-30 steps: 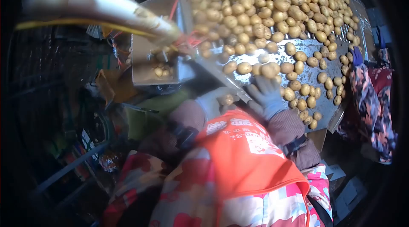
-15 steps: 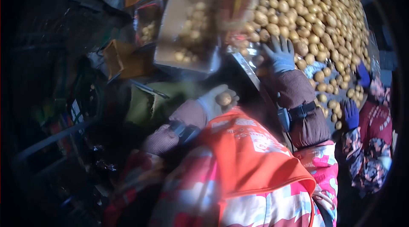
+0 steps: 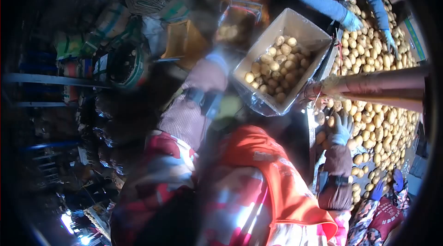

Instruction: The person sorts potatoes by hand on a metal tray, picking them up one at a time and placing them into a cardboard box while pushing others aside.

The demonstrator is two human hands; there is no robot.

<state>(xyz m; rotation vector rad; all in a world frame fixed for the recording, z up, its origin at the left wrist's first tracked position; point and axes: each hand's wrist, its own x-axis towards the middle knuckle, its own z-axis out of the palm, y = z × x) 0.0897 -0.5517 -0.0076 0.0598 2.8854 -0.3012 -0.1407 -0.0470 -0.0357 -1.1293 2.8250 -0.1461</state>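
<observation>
My left hand [image 3: 219, 57], gloved and blurred, is stretched out at the near edge of a small plastic-lined container [image 3: 236, 22] that has some potatoes inside. Its fingers are smeared, and whether it holds anything cannot be seen. On the right, my right hand [image 3: 342, 130] in a grey-blue glove rests with fingers apart on the left edge of a large heap of potatoes [image 3: 380, 130]. Between the two hands stands a cardboard box [image 3: 263, 40] lined with clear plastic, partly filled with potatoes.
A thick post [image 3: 378, 87] crosses above the heap. A co-worker's gloved hands [image 3: 351, 21] reach into the potatoes at the top. Another co-worker's purple gloves [image 3: 377, 190] are at lower right. An orange-brown box [image 3: 177, 40] and a round basket [image 3: 127, 66] lie on the left.
The view has turned toward the left. My left hand, which held a potato near my apron, has reached out to the small container. My right hand stays at the heap's edge.
</observation>
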